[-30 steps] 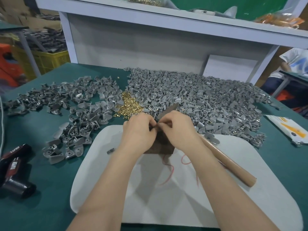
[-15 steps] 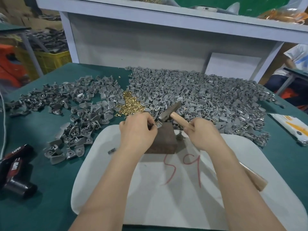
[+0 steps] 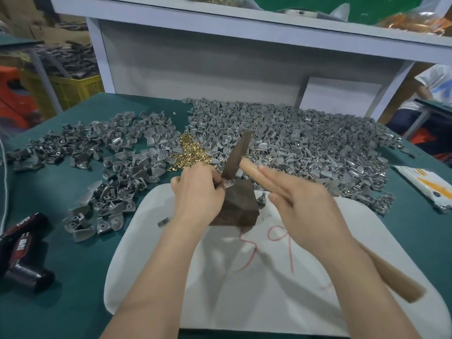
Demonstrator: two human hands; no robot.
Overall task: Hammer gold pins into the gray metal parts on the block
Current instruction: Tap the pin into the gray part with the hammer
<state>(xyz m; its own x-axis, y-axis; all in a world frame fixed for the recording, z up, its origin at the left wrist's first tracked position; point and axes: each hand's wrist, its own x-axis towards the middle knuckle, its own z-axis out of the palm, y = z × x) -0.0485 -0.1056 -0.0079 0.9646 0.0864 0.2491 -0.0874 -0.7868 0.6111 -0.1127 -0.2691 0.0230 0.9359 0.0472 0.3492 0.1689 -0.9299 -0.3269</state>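
We take this for mid-strike, near the middle of the frame. The left hand (image 3: 198, 194) curls over the upper left edge of the dark block (image 3: 238, 209), fingertips pinching a gray part (image 3: 229, 185) on its top, presumably to keep it square while a pin goes in. The block sits at the upper edge of the white mat (image 3: 269, 285), which likely softens the blows on the green table (image 3: 61, 265). The right hand (image 3: 305, 211) holds the hammer (image 3: 236, 155) high on its wooden handle, close to the head, a choked grip that suits short, light taps; the dark head stands just above the part, slanting up and to the right. The gold pins (image 3: 190, 152) lie in a small heap just above the left hand, between the two spreads of gray metal parts (image 3: 305, 143), so both supplies are near the hands.

Much is hard to make out. The right hand and handle are blurred; we see long fingers laid along the handle but cannot tell how the thumb wraps it. The left fingers hide any pin, so we cannot tell whether one is seated in the part. The handle's middle runs under the right forearm and shows again at the lower right. A black tool (image 3: 22, 243) at the lower left is partly cut off by the frame edge.
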